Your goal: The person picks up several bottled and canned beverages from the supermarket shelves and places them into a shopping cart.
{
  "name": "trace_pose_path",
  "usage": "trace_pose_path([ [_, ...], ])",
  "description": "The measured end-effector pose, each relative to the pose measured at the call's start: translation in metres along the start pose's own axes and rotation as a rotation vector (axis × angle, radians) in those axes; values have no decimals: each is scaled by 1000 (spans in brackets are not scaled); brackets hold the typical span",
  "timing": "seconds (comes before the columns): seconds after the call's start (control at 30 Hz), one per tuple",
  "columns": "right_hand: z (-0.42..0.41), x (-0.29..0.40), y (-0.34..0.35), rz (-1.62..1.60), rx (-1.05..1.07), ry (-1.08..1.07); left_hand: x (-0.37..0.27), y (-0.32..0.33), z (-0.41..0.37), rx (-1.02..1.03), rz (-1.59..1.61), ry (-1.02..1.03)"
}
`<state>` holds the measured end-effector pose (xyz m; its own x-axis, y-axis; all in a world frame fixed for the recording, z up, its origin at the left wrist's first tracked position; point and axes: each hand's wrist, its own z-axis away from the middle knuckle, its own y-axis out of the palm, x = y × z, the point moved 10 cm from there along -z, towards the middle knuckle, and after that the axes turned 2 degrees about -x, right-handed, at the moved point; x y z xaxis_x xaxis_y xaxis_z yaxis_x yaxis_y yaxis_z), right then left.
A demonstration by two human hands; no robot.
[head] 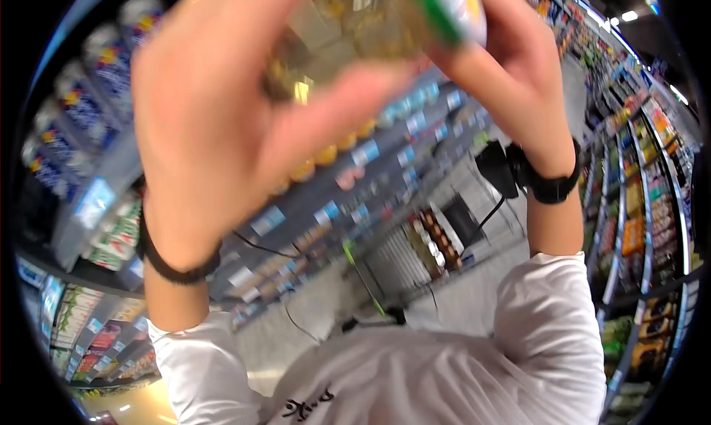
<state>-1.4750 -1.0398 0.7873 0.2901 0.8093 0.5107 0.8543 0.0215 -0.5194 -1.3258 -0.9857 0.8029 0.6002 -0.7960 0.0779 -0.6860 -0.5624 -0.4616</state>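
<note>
A clear container with yellowish contents and a green and white lid or label is raised close to the camera, cut off by the top edge. My left hand wraps around its near left side, the thumb stretched along its lower edge. At its right end, my right hand holds the part by the green band. Both hands are blurred, and some fingertips are hidden. Each wrist wears a black strap; the right one carries a black device with a cable.
Below my hands stands a wire shopping cart holding rows of packed goods. Store shelves with jars and price tags run behind it. Blue-labelled packages stand on a shelf at left, and further stocked shelves curve along the right.
</note>
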Motion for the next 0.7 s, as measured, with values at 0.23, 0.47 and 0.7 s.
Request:
trace_pose_path([
  [0.23,300,-206,69,-211,356,710,-84,308,277,581,897,-758],
  [0.47,516,-361,133,1,583,992,-178,482,465,932,956,-1151],
  [0.7,534,-535,149,255,453,828,-125,626,557,800,434,-1240],
])
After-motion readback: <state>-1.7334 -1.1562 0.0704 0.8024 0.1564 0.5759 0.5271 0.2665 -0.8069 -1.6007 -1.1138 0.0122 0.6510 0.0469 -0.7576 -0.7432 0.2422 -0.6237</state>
